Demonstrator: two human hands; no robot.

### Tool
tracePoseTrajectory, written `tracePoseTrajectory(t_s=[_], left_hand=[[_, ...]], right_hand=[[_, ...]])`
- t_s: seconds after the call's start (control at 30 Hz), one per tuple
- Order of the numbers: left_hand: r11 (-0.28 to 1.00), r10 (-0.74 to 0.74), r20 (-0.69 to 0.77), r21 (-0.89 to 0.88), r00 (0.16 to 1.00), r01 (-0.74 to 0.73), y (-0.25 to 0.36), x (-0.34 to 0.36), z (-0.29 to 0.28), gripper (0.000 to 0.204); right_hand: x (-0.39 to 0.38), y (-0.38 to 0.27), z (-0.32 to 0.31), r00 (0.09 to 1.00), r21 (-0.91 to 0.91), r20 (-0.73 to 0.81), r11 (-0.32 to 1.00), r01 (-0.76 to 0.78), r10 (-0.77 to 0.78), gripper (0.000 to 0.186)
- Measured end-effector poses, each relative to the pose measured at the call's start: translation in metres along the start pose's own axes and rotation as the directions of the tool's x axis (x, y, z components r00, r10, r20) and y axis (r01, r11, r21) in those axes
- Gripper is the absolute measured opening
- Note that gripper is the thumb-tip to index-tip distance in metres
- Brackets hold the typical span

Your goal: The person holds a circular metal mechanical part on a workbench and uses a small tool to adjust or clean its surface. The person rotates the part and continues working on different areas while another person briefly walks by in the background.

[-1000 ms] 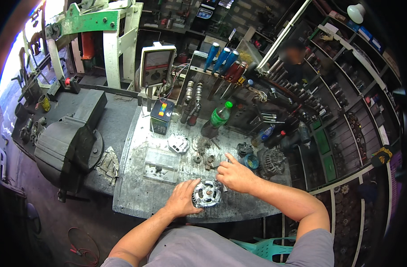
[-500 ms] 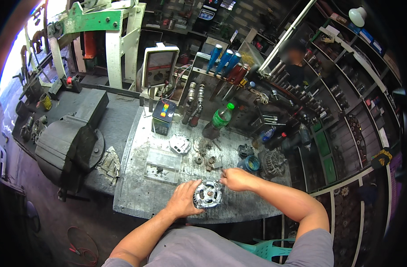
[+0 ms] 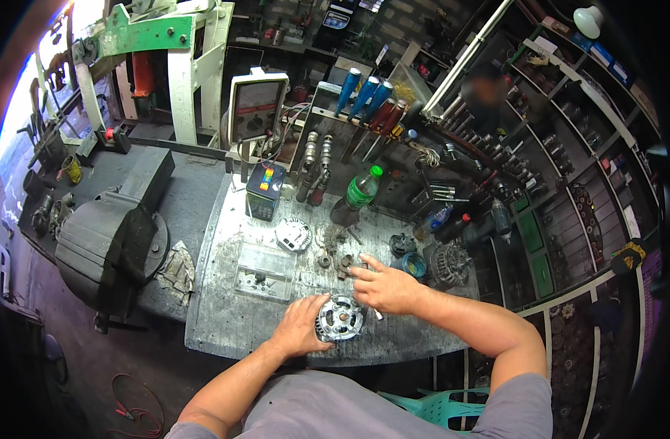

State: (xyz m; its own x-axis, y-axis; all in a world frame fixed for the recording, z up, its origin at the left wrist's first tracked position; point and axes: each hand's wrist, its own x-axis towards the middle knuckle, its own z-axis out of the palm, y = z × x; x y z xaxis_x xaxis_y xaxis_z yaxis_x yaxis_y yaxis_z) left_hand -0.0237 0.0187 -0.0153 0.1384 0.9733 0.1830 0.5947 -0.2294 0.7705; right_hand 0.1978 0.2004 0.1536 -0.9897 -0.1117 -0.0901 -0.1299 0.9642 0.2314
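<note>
My left hand (image 3: 303, 325) grips the left side of a round silver alternator housing (image 3: 341, 318) on the metal bench top (image 3: 218, 329). My right hand (image 3: 375, 285) is just above and right of the housing, index finger raised and the others curled over a slim metal tool, mostly hidden. Behind them lie small metal parts (image 3: 344, 263), a separate silver end housing (image 3: 292, 234) and a clear plastic tray (image 3: 264, 282) with small pieces. A blue container (image 3: 412, 267) and another alternator (image 3: 450, 265) stand to the right.
A large vise (image 3: 104, 249) and crumpled rag (image 3: 175, 271) occupy the left bench. A battery (image 3: 264, 190), green-capped bottle (image 3: 360, 190) and meter (image 3: 256, 110) stand behind, below racked screwdrivers (image 3: 364, 99). A person (image 3: 485, 102) is at the back right among shelves.
My right hand dipped toward the housing's upper right half a second ago and is now higher again, index finger lifted. My left hand and the housing stay in place.
</note>
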Motion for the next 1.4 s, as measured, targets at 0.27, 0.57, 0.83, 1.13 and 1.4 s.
tracePoseTrajectory(t_s=[0.27,0.57,0.83,1.13,1.4], left_hand=[[1.0,-0.003,-0.017,0.007,1.0,0.003,0.0,-0.001,0.001,0.128],[1.0,0.008,-0.04,0.014,0.999,-0.007,-0.001,-0.004,0.004,0.13],[0.999,0.036,-0.01,-0.019,0.999,-0.036,-0.004,0.001,0.0,0.129],[1.0,0.011,0.021,-0.002,1.0,-0.011,-0.002,0.002,-0.004,0.129],[1.0,-0.001,0.028,-0.003,1.0,0.001,-0.001,0.001,-0.005,0.129]], right_hand=[[0.011,0.004,0.002,0.978,0.056,0.205,0.997,-0.048,0.036,0.011],[0.018,-0.013,0.006,0.509,0.328,0.668,0.398,-0.857,0.544,0.03],[-0.005,-0.01,-0.003,0.913,0.138,0.295,0.933,-0.333,0.282,0.019],[0.0,0.0,-0.005,0.997,0.036,0.071,0.999,-0.029,0.026,0.02],[0.001,0.01,0.002,0.982,0.17,0.169,0.979,-0.11,0.08,0.021]])
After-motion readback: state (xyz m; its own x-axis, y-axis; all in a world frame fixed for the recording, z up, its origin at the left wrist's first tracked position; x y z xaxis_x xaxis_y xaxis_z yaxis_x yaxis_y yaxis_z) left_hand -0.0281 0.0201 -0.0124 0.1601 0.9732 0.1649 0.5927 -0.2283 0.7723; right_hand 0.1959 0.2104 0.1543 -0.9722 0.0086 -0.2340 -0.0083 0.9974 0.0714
